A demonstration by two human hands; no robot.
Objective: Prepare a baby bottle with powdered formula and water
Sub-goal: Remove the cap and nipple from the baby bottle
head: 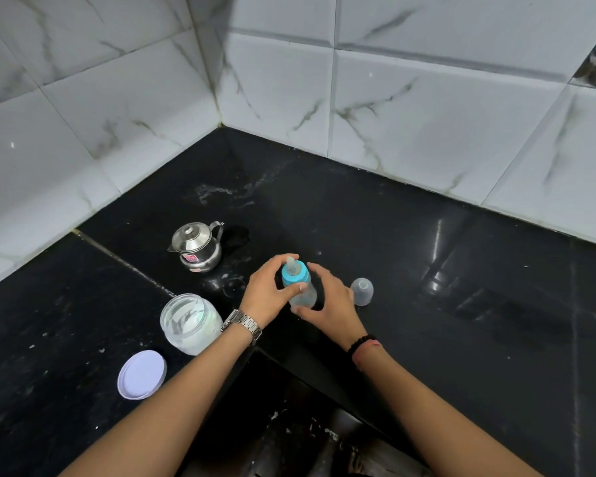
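A clear baby bottle (305, 296) with a blue collar (295, 274) and teat stands upright on the black counter (427, 270). My left hand (269, 294) wraps around the blue collar from the left. From the right, my right hand (327, 302) grips the bottle's lower body. An open glass jar of white formula powder (190, 321) sits left of my left wrist, and its white lid (141, 373) lies flat in front of it. The bottle's clear dome cap (362, 290) rests on the counter to the right.
A small steel kettle (197, 247) with its lid on stands behind the jar, near the left wall. Marble-look tiled walls meet in a corner behind the counter. The counter's inner corner edge (289, 366) drops off below my wrists. Powder specks dot the counter on the left.
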